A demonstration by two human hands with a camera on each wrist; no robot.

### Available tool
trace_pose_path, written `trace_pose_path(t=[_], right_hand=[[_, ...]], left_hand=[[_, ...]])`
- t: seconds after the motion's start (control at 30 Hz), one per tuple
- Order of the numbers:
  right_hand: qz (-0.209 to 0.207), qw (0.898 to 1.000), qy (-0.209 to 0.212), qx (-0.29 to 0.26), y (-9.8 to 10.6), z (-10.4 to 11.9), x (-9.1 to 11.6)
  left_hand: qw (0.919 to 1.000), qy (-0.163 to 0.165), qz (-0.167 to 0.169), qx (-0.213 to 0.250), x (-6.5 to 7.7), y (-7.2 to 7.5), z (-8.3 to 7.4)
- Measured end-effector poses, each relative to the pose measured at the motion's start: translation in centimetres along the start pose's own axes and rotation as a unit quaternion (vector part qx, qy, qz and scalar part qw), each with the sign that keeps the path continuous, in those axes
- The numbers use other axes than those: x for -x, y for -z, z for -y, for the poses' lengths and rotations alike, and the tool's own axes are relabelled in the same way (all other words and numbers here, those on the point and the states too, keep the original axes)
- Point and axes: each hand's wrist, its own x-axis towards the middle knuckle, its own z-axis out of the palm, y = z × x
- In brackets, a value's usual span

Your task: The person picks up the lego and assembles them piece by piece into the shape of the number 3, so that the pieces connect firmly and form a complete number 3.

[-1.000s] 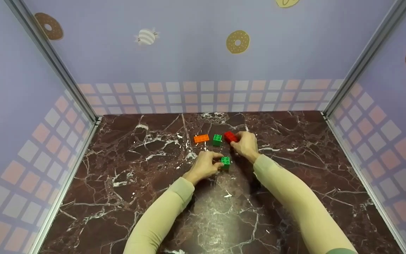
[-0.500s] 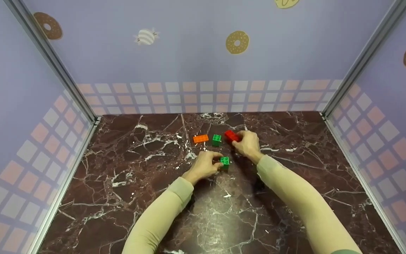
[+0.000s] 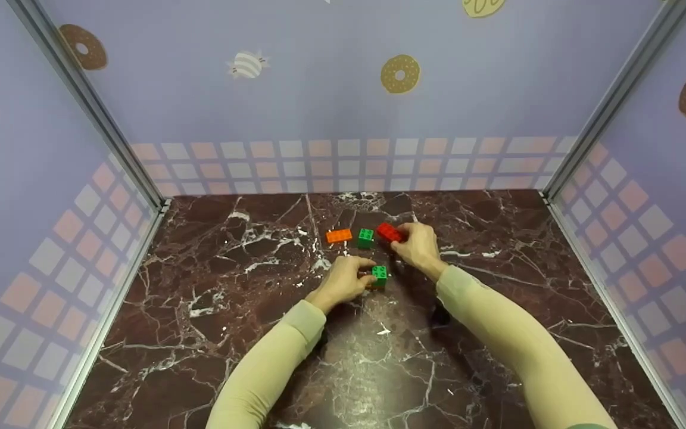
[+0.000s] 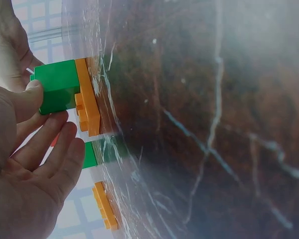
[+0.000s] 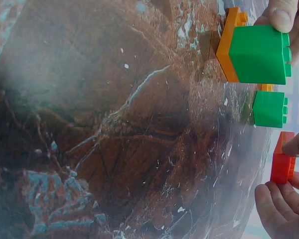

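Observation:
My left hand (image 3: 345,279) pinches a green building block (image 4: 60,84) between thumb and fingers. That block sits on one end of a flat orange block (image 4: 89,102), whose bare studs show at the other end. Farther back, my right hand (image 3: 419,244) grips a red building block (image 3: 389,232) by thumb and fingers. In the right wrist view the red block (image 5: 283,158) has its studs facing away from the tabletop. Between the red block and a second flat orange block (image 3: 339,236) stands another green block (image 3: 366,238), untouched by either hand.
Beneath everything is a dark red marbled tabletop (image 3: 212,357). A patterned back wall (image 3: 319,107) closes it off, with side walls (image 3: 676,250) and metal corner posts (image 3: 611,95) at left and right.
The red block and right hand have shifted only slightly. My left hand keeps its hold on the green block in nearly the same spot.

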Motion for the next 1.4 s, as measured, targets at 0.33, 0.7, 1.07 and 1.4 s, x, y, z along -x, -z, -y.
trace_pose_path(t=[0.33, 0.7, 1.07, 1.4], right_hand=[[0.001, 1.0, 0.031, -0.002, 0.5, 0.4, 0.8], [0.012, 0.999, 0.046, -0.011, 0.5, 0.6, 1.3], [0.022, 0.998, 0.048, -0.015, 0.7, 0.8, 1.9], [0.02, 0.998, 0.048, -0.018, 1.1, 1.0, 2.3]], left_hand=[[0.9996, -0.018, -0.013, 0.016, 0.0, -0.1, 0.5], [0.998, -0.031, -0.053, 0.016, 0.1, 0.5, 0.9], [0.9967, -0.035, -0.072, 0.011, 0.1, 0.8, 1.2], [0.9963, -0.032, -0.079, 0.013, 0.0, 1.1, 1.0]])
